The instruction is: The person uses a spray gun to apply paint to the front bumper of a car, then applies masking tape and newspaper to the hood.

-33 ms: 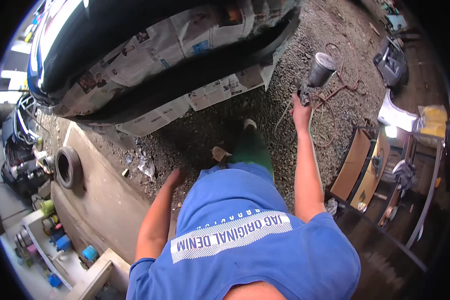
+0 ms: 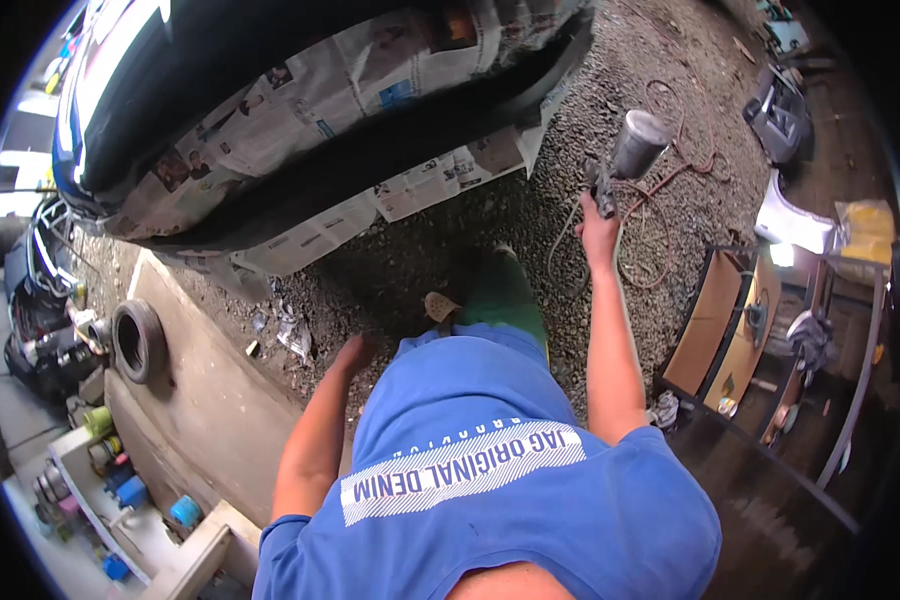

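Your right hand (image 2: 599, 238) is clamped around the spray gun (image 2: 605, 192), right of the papered car (image 2: 370, 145); the looped hose (image 2: 713, 160) could snag if tugged. Your left hand's (image 2: 355, 352) grip is unclear.

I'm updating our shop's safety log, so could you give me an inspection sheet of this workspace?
Surface: gravel, with a pale slab at left.
Job's things: spray gun with a metallic cup; newspaper covers parts of a dark vehicle body.
Clutter: tyre on the slab; crumpled silvery litter on the gravel.
Grips: right grip closed around the spray gun; left grip in shadow, finger position unclear.
Cables: reddish hose looped on the gravel; its connection to the gun can't be made out.
Surroundings: metal-framed rack with brown panels at right; pale shelf and small containers at lower left.
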Motion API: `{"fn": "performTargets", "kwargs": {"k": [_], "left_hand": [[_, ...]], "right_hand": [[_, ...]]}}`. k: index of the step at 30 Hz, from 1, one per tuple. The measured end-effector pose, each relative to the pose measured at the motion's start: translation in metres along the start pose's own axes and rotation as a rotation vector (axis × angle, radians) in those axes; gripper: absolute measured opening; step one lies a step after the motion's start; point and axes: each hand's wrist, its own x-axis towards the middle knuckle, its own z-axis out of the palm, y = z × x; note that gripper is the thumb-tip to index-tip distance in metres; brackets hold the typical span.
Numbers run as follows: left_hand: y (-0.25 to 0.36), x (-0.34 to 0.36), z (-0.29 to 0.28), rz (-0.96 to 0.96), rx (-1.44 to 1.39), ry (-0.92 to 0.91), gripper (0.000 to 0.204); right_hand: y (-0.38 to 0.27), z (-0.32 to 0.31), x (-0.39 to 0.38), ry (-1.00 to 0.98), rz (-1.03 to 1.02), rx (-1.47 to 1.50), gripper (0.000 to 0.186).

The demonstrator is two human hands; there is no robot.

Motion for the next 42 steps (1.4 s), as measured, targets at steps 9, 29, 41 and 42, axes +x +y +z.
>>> {"fn": "performTargets", "kwargs": {"k": [9, 29, 41, 42], "left_hand": [[0.024, 0.060, -0.001, 0.194, 0.020, -0.238, 0.032], [0.070, -0.055, 0.067, 0.254, 0.447, -0.045, 0.044], [-0.104, -0.079, 0.021, 0.309, 0.685, -0.390, 0.042], [-0.122, -0.087, 0.021, 0.309, 0.633, -0.377, 0.041]], "right_hand": [[0.058, -0.062, -0.174, 0.123, 0.159, -0.099, 0.036], [0.131, -0.073, -0.599, 0.293, 0.322, -0.215, 0.033], [0.117, 0.003, -0.692, 0.429, 0.428, -0.100, 0.032], [0.113, 0.018, -0.701, 0.425, 0.399, -0.071, 0.032]]}}
